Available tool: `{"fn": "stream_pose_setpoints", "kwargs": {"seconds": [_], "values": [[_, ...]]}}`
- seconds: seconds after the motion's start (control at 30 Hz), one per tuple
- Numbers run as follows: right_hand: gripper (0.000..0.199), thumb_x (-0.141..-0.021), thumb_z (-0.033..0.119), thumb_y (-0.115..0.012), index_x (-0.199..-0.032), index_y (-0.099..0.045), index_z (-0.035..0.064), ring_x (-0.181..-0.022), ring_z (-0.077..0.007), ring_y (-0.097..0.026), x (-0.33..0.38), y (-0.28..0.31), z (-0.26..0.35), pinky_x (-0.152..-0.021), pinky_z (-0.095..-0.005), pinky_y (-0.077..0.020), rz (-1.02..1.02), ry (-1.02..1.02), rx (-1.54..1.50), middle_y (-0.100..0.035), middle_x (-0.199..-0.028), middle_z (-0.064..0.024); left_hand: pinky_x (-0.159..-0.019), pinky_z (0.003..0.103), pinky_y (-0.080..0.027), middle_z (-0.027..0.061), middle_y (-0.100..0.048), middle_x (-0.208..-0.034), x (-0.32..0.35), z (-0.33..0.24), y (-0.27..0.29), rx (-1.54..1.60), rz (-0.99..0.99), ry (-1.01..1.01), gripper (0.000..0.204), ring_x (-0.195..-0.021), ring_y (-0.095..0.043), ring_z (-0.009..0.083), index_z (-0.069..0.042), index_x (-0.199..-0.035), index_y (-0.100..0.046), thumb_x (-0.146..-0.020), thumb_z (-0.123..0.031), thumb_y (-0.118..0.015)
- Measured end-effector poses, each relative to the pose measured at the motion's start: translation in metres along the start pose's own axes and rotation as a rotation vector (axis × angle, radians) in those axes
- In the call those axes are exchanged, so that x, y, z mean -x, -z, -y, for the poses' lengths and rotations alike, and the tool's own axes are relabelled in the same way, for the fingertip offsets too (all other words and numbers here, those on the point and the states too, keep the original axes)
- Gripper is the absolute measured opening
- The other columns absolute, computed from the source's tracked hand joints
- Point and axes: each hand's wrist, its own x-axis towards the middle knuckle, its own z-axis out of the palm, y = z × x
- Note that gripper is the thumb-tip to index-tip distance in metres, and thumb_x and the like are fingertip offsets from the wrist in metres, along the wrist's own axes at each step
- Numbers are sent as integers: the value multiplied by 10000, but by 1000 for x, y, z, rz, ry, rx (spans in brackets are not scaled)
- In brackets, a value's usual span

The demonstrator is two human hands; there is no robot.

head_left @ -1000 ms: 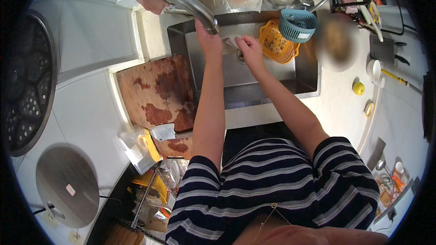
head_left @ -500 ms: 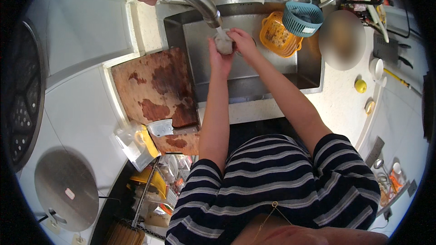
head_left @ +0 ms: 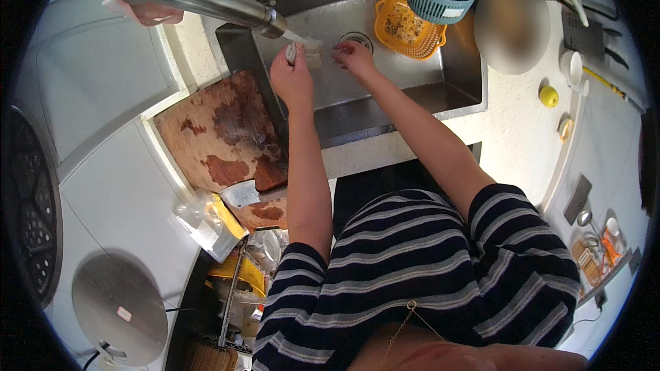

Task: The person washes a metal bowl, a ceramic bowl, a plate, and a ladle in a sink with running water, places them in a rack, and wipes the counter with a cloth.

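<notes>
My left hand (head_left: 291, 82) is closed on a pale, off-white object (head_left: 291, 53) just below the faucet (head_left: 268, 20). Only part of that object shows past the fingers, so its kind is unclear. A whitish, blurred patch of running water lies beside it. To the right, my right hand (head_left: 356, 60) hovers by the drain (head_left: 357, 40), fingers bent but apart, with nothing visible in them. Both hands are over the steel sink (head_left: 412, 99). An orange basket (head_left: 405, 27) with dark specks stands in the sink's right part, and a blue-green basket (head_left: 442, 3) overlaps it.
Left of the sink lies a stained wooden cutting board (head_left: 206, 124), a cleaver blade (head_left: 240, 194) at its near edge. A yellow-and-clear packet (head_left: 216, 223) is beside it. On the right counter are a yellow-green fruit (head_left: 548, 96) and a white cup (head_left: 570, 67). A pink cloth (head_left: 158, 10) drapes behind the faucet.
My hands have come apart: the left moved left with the pale object, while the right stays near the drain. The view has shifted, so the faucet and sink appear farther left and higher.
</notes>
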Motion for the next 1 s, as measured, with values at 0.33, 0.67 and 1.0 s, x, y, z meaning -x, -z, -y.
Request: {"fn": "stream_pose_setpoints", "kwargs": {"seconds": [0.33,0.67,1.0], "values": [[429,-973,295,-581,-1346,-487,104,-1082,-234,-608,7,-22,-10,-874,-392,-541,264,-323,-908,-592,-1246,-82,-779,387,-491,141,-655,-910,-1,3,-14,-133,51,-318,198,-853,-628,338,-22,-873,-698,-780,-185,-760],[227,-863,186,-704,-1010,-677,16,-786,-178,-669,-53,14,-25,-697,-323,-545,-317,166,-2,-675,-830,-70,-716,278,-479,47,-621,-888,-15,51,-27,536,-21,240,160,-814,-579,130,-14,-1015,-569,-958,-148,-634],[168,-792,144,-579,-868,-721,96,-872,-292,-688,-40,27,-98,-1054,-516,-399,-213,629,1489,-691,-815,-129,-701,243,-458,10,-609,-860,-16,32,-40,486,139,173,172,-768,-540,86,-14,-940,-605,-866,-91,-738]]}}
